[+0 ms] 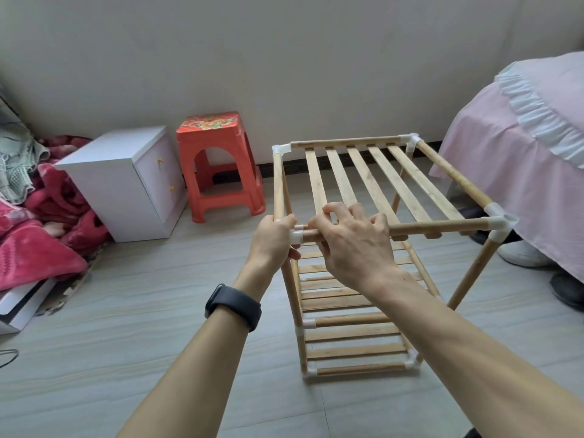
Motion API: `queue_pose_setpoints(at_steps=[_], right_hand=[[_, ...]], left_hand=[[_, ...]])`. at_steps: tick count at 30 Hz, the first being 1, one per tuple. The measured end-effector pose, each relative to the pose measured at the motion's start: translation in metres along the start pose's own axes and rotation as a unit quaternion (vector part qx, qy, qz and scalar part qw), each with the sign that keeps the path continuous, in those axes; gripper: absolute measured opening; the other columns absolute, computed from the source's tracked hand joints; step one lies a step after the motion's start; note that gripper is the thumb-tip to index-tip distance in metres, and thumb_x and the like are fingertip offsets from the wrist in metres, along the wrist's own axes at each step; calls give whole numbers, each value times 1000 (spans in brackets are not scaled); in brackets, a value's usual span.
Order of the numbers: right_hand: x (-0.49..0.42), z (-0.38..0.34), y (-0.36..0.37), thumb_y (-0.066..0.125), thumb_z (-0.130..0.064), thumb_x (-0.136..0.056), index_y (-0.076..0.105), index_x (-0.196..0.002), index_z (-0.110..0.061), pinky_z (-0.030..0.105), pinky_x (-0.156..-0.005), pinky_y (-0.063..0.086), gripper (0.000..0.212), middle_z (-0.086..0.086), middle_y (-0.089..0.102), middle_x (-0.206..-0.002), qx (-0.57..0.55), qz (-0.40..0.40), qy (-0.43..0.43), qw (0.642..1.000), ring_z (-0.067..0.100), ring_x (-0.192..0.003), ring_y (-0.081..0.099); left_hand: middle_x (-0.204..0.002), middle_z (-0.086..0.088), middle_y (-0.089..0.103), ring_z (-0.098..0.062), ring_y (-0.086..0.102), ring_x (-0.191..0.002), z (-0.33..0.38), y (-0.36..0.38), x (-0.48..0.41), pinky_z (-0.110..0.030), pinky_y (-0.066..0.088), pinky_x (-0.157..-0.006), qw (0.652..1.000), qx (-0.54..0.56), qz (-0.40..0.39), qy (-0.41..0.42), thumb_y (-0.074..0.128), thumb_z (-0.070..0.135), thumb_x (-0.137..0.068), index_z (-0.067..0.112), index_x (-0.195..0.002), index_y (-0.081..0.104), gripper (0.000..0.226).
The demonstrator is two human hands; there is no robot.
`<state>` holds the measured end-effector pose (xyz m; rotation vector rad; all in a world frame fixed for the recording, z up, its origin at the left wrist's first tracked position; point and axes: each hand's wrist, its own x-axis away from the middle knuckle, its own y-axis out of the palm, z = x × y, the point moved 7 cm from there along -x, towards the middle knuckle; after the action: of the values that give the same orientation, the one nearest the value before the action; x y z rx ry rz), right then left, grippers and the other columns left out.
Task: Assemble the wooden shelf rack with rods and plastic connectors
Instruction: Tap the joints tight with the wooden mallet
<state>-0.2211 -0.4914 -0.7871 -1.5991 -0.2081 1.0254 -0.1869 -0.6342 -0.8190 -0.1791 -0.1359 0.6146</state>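
Wooden rack (452, 175), standing right of the red stool (218, 162). Left grip (275, 238) clasps the corner connector (297, 236) nearest the stool, bracing it; right grip (350, 245) grasps the front rod (442, 226), likely seating it home.

At the near left corner of the top shelf (373, 181), the white plastic connector (296, 237) shows only as a sliver between the gripping left hand (273, 238) and the right hand (350, 245), whose curled fingers also cover the left end of the front rod (442, 226). The right forearm hides part of the middle shelf (328, 289). The pink bed (505, 137) runs off the right edge, its skirt covering most of a white shoe (521, 252) and a dark shoe (565, 289).
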Motion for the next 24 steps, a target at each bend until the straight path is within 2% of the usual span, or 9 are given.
queue_pose_setpoints(at_steps=[4,8,12,15,17,19,21,22,24], right_hand=[[5,18,-5,59,-37,-98,63,-110,-34,50,-84,43,14,-3,59,-133,-40,7,-69,997,27,-116,56],[16,50,-4,64,-33,-92,69,-106,-38,57,-98,35,16,-4,62,-131,-57,36,-91,994,28,-126,52],[27,91,-6,58,-41,-95,58,-132,-49,57,-108,23,38,0,43,-152,-58,33,-14,998,29,-145,29],[35,134,-7,53,-43,-98,41,-144,-56,59,-115,16,49,-1,21,-164,-47,-40,98,993,27,-151,11],[45,161,-14,55,-37,-96,41,-148,-52,59,-117,18,56,1,20,-165,-49,-70,170,982,29,-151,12],[58,175,-36,47,-33,-90,54,-142,-40,57,-113,27,53,4,39,-157,-126,-3,227,966,32,-145,26],[67,169,-62,47,-29,-93,66,-128,-29,49,-107,35,40,4,59,-138,-218,106,257,936,32,-134,42],[67,157,-71,51,-32,-96,68,-124,-27,44,-102,36,34,2,63,-131,-226,135,248,932,29,-129,46],[60,120,-79,51,-49,-95,67,-123,-26,38,-95,34,39,-2,64,-127,-200,139,197,950,22,-125,47]], left_hand=[[-55,1,59,-12,58,-44,1,12,12,-28,51,-51,999,1,-50,1,45,29,-104,10,-93,54,24],[-71,-6,63,-12,62,-52,3,40,36,-26,50,-53,997,15,-79,-7,41,38,-106,9,-111,48,31],[-85,-3,74,-9,72,-75,10,76,61,-23,53,-61,981,6,-195,-16,35,46,-108,21,-119,45,30],[-109,-3,70,-9,66,-93,31,91,74,-17,53,-66,934,-130,-325,69,44,43,-105,31,-106,55,16],[-103,7,69,5,64,-87,47,89,70,-11,51,-64,907,-199,-347,131,56,36,-101,33,-103,65,9],[-95,12,69,4,64,-81,66,70,45,-13,47,-61,915,-255,-261,172,61,34,-99,30,-102,71,12],[-96,5,68,-6,63,-82,83,36,8,-20,44,-62,934,-287,-107,186,60,34,-98,26,-103,69,13],[-100,1,67,-8,62,-82,89,19,-10,-21,43,-61,937,-293,-37,186,59,33,-97,26,-104,67,12],[-115,-7,60,-12,59,-88,90,-4,-43,-17,37,-57,935,-307,51,173,58,35,-94,24,-110,61,20]])
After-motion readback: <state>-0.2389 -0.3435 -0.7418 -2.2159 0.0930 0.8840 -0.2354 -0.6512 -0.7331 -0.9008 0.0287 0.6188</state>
